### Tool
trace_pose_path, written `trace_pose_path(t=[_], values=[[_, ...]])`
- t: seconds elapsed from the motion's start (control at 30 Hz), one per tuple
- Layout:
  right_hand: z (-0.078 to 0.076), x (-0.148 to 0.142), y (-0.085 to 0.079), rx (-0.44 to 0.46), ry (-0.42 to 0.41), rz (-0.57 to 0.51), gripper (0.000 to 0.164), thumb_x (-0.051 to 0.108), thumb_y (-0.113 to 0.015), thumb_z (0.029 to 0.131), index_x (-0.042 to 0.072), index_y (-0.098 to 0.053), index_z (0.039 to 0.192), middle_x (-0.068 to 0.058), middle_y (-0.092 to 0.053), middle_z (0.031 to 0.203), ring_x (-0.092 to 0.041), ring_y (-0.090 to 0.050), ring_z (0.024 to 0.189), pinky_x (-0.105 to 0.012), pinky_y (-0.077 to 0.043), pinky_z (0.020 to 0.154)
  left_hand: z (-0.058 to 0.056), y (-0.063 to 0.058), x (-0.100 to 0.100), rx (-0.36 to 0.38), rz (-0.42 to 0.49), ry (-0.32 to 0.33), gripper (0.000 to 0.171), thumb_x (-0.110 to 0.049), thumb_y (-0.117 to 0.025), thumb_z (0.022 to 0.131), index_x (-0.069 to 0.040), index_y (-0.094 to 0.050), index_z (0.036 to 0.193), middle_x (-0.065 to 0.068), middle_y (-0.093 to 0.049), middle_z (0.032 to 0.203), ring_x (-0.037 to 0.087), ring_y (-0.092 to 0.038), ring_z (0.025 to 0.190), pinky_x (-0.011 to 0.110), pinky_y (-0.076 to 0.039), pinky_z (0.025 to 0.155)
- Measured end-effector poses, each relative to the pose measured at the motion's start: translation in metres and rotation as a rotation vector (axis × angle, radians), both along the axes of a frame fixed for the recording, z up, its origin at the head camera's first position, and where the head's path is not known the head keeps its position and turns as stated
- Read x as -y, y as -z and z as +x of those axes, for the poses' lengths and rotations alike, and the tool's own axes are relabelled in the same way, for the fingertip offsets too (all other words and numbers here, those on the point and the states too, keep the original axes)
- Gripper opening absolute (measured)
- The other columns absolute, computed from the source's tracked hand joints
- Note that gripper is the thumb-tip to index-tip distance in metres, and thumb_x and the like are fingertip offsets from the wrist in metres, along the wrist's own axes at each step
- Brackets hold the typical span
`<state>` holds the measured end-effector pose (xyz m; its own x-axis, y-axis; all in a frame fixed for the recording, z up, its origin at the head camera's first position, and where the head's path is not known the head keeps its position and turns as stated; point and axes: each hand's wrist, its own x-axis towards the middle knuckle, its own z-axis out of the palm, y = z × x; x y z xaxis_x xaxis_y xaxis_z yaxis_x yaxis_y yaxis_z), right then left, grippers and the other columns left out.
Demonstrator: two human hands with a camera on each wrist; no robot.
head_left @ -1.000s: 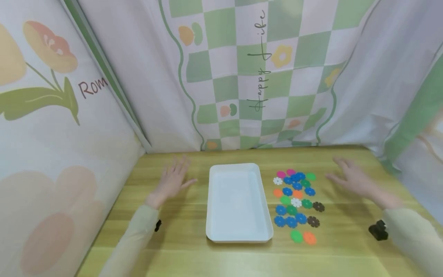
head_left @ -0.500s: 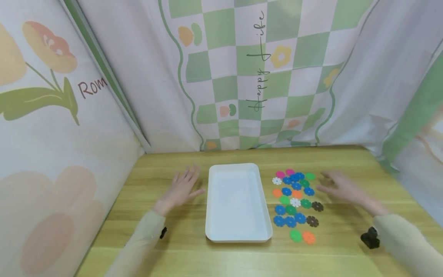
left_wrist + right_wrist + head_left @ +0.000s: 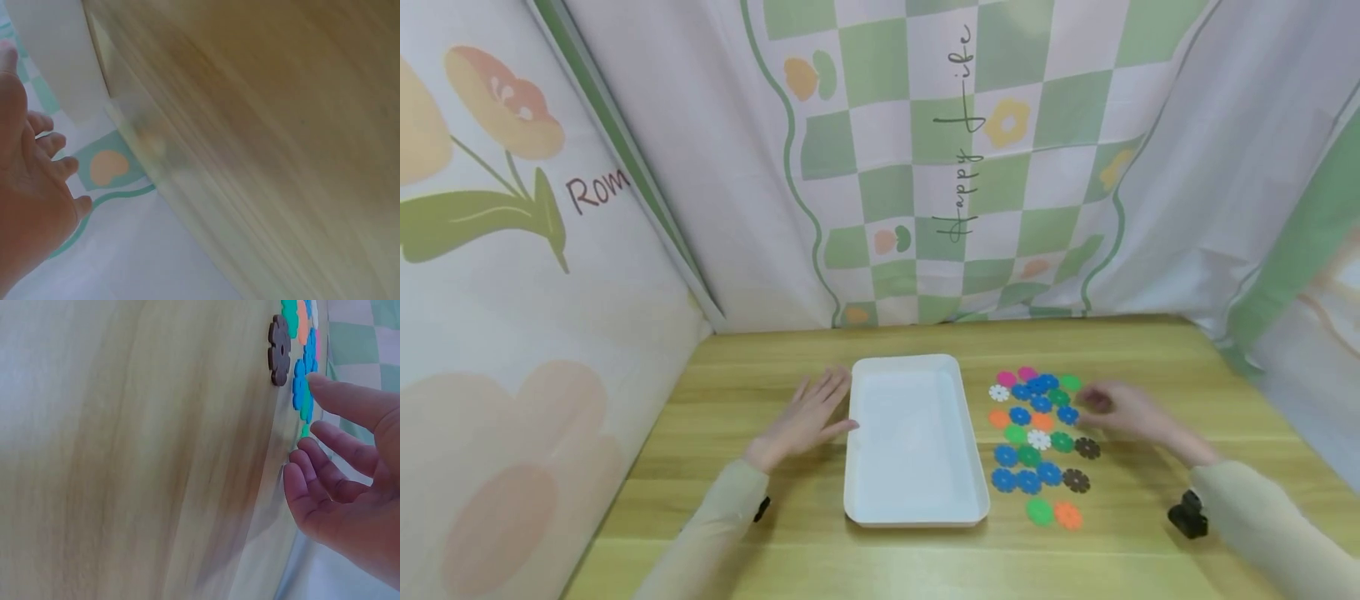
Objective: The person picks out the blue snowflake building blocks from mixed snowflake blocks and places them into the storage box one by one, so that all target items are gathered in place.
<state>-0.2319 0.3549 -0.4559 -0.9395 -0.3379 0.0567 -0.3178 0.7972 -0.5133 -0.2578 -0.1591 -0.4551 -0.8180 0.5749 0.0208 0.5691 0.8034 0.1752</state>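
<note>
A white rectangular tray (image 3: 913, 450) lies on the wooden table. At its left rim is my left hand (image 3: 805, 421), fingers straight and thumb tip over the edge; the left wrist view shows the palm (image 3: 31, 181) with nothing in it. Flat flower-shaped plastic discs in several colours are spread right of the tray. My right hand (image 3: 1127, 412) is beside their right side, thumb and fingers bent and apart, holding nothing. Closest to its fingertips are a blue disc (image 3: 1067, 415) and a light green disc (image 3: 1070, 382). A brown disc (image 3: 279, 351) shows near the thumb in the right wrist view.
The wooden table (image 3: 760, 542) reaches back to a green-and-white checked curtain (image 3: 940, 208). A printed fabric wall (image 3: 512, 292) stands on the left. Lower discs, including an orange one (image 3: 1067, 515), lie nearest the front. A black device (image 3: 1189, 515) sits at the right wrist.
Both hands have moved inward: the left rightward to the tray's rim, the right leftward to the discs. The right fingers have bent more. Tray and discs stay in place.
</note>
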Motion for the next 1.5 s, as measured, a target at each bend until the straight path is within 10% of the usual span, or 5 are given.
trace_pose_path(t=[1.5], values=[[-0.008, 0.006, 0.004, 0.107, 0.045, -0.021, 0.031, 0.019, -0.079, 0.081, 0.000, -0.063, 0.099, -0.009, -0.068, 0.093, -0.013, -0.061, 0.084, -0.016, -0.051, 0.069, -0.003, 0.007, -0.007, -0.058, -0.104, 0.050, 0.081, -0.060, -0.039, 0.101, -0.004, -0.021, 0.157, 0.011, -0.016, 0.167, 0.026, -0.019, 0.155, 0.053, -0.019, 0.126]])
